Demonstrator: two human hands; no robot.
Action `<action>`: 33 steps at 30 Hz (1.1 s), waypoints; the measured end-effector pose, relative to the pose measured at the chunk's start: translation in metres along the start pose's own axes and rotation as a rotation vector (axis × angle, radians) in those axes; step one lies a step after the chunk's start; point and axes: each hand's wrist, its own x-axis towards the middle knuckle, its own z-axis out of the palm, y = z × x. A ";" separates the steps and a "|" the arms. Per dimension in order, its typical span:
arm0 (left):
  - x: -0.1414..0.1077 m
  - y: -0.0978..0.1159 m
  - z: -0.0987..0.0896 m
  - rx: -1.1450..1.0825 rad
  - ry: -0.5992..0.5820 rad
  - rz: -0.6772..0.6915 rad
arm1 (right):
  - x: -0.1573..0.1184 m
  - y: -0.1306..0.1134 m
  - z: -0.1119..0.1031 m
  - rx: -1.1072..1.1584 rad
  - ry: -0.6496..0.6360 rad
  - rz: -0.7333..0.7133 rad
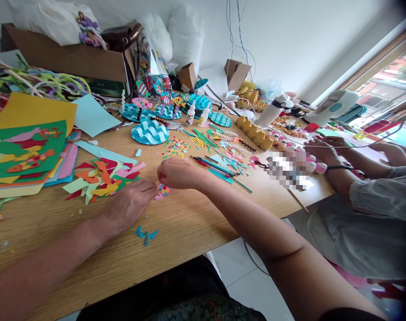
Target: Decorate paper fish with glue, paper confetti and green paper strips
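Note:
A small pink paper fish [163, 191] with coloured dots lies at the table's middle, between my two hands. My left hand [131, 204] has its fingertips pressed together at the fish's left edge, holding it. Just above the fish, my right hand [178, 173] is curled in a pinch; its fingertips face away, so what it holds is hidden. Behind my right hand is a scatter of tiny coloured paper dots [176, 147]. Cut paper scraps [104, 178] are heaped beyond my left hand, and blue scraps [147, 235] lie nearer to me.
Coloured sheets [64, 129] are stacked at the left. Wavy blue paper discs [150, 133], glue bottles [190, 113] and pencils [216, 168] stand or lie farther back. A white flask [271, 110] is at the right, near another person's hands [323, 149]. The table's front edge runs close to me.

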 end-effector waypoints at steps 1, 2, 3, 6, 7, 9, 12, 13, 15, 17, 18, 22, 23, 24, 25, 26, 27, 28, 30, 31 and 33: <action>0.000 0.000 0.000 -0.003 0.010 0.008 | 0.000 0.000 0.001 0.002 0.001 0.001; 0.000 0.000 0.000 -0.010 0.020 0.016 | 0.000 0.001 0.001 0.005 0.004 -0.003; 0.000 0.000 0.000 -0.018 0.027 0.020 | 0.001 0.001 0.002 0.009 0.004 -0.006; 0.000 0.000 0.000 -0.033 0.021 0.018 | 0.001 0.001 0.004 0.011 -0.018 -0.010; 0.000 0.001 0.001 -0.033 0.019 0.016 | 0.002 0.000 0.005 0.007 -0.030 -0.010; 0.000 0.001 0.001 -0.029 0.014 0.011 | 0.003 0.000 0.006 -0.003 -0.045 -0.016; 0.000 0.001 0.001 -0.029 0.001 0.004 | 0.005 -0.001 0.009 -0.026 -0.035 -0.039; 0.000 0.001 0.001 -0.031 -0.004 0.003 | 0.005 -0.001 0.010 -0.034 -0.026 -0.045; 0.000 0.002 0.001 -0.036 -0.015 -0.001 | 0.006 -0.001 0.010 -0.046 -0.025 -0.054; 0.000 0.001 0.001 -0.038 -0.015 -0.006 | 0.007 -0.001 0.010 -0.052 -0.037 -0.059; 0.000 0.001 0.001 -0.035 -0.014 -0.010 | 0.006 -0.001 0.009 -0.050 -0.036 -0.057; 0.000 -0.001 0.003 -0.035 -0.021 -0.027 | 0.004 0.002 0.006 -0.006 0.017 -0.040; -0.001 -0.001 0.003 -0.042 -0.024 -0.028 | 0.004 0.003 0.006 0.007 0.026 -0.037; -0.001 -0.001 0.004 -0.049 -0.024 -0.029 | 0.003 0.004 0.006 0.019 0.028 -0.037; -0.002 -0.001 0.004 -0.054 -0.022 -0.030 | 0.003 0.004 0.006 0.025 0.027 -0.038; -0.002 -0.002 0.005 -0.054 -0.016 -0.029 | 0.003 0.004 0.006 0.027 0.025 -0.040; -0.002 -0.002 0.005 -0.050 -0.015 -0.028 | 0.003 0.004 0.006 0.026 0.020 -0.043; -0.002 -0.001 0.005 -0.044 -0.012 -0.027 | 0.003 0.004 0.007 0.022 0.012 -0.043; -0.002 -0.001 0.005 -0.030 -0.009 -0.020 | 0.004 0.002 0.007 0.013 -0.011 -0.032; -0.002 -0.001 0.004 -0.025 -0.007 -0.018 | 0.004 0.002 0.007 0.012 -0.023 -0.025; -0.001 0.000 0.003 -0.028 0.000 -0.017 | 0.004 0.002 0.007 0.019 -0.030 -0.019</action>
